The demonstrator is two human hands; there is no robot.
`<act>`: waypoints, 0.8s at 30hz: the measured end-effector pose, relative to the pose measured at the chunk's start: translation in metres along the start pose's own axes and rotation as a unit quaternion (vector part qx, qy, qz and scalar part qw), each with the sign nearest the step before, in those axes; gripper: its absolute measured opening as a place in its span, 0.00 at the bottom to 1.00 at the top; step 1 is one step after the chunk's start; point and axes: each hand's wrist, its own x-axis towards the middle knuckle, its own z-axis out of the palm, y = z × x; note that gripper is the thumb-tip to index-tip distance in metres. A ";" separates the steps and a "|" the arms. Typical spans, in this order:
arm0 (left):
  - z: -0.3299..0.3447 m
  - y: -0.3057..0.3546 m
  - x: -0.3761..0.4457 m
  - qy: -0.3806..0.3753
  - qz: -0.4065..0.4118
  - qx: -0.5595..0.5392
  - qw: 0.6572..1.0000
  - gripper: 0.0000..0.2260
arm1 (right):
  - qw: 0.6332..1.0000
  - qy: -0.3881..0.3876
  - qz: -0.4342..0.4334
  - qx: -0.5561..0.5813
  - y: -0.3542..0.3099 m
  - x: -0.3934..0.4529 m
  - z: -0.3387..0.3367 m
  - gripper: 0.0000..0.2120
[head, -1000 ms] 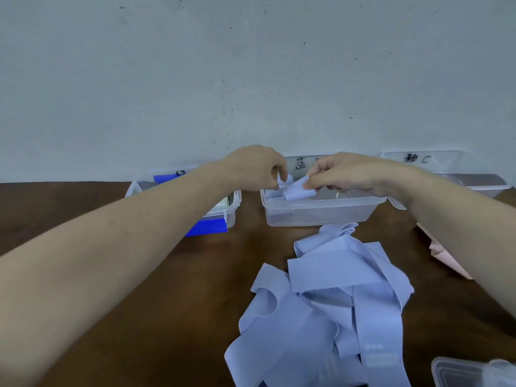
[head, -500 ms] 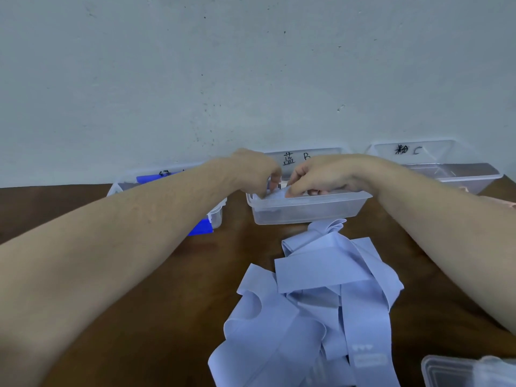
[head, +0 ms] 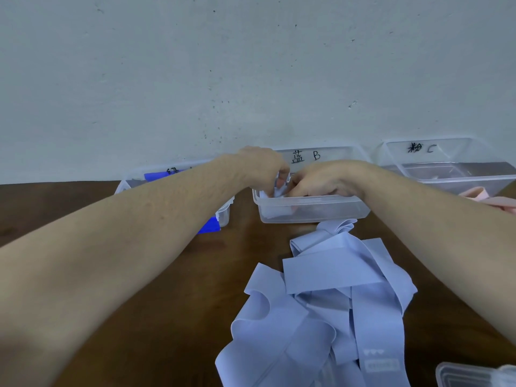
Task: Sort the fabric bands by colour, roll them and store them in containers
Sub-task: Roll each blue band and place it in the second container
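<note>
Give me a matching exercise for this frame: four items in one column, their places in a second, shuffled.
1. container marked B
2. container marked C
3. loose light-blue bands
4. pink band

a. heaped on the table, nearest the camera
b. far right, against the wall
c. middle, both hands reaching into it
d. on the table in front of the right container

Pairs: 1-c, 2-b, 3-a, 4-d

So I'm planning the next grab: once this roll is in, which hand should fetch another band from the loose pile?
Probably the right hand: the light blue pile lies under its forearm, while the left hand reaches in from farther left.
</note>
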 end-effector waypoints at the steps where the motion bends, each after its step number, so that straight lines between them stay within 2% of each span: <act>1: 0.000 0.000 0.000 -0.001 0.001 -0.001 1.000 0.09 | 1.000 0.000 0.000 -0.020 -0.001 0.000 0.000 0.08; 7: 0.001 -0.002 0.001 -0.002 -0.001 -0.007 1.000 0.09 | 0.989 -0.013 0.019 -0.146 -0.014 0.002 -0.003 0.11; 12: 0.001 -0.001 0.000 -0.003 0.005 0.002 1.000 0.09 | 0.999 -0.012 0.006 -0.036 -0.007 0.002 -0.001 0.09; 14: 0.001 -0.001 0.000 -0.003 0.006 0.004 1.000 0.09 | 1.000 -0.015 0.011 -0.002 -0.003 0.002 -0.001 0.11; 16: 0.001 0.000 0.000 -0.004 0.007 0.010 1.000 0.08 | 0.999 -0.013 0.024 -0.037 -0.001 0.002 -0.002 0.14; 19: 0.000 0.002 -0.001 -0.008 0.006 0.014 1.000 0.08 | 0.995 -0.001 0.020 -0.099 -0.007 -0.004 -0.002 0.11; 24: -0.008 0.005 -0.008 -0.029 0.009 0.017 0.999 0.10 | 0.995 0.045 0.006 -0.086 -0.006 -0.019 -0.006 0.10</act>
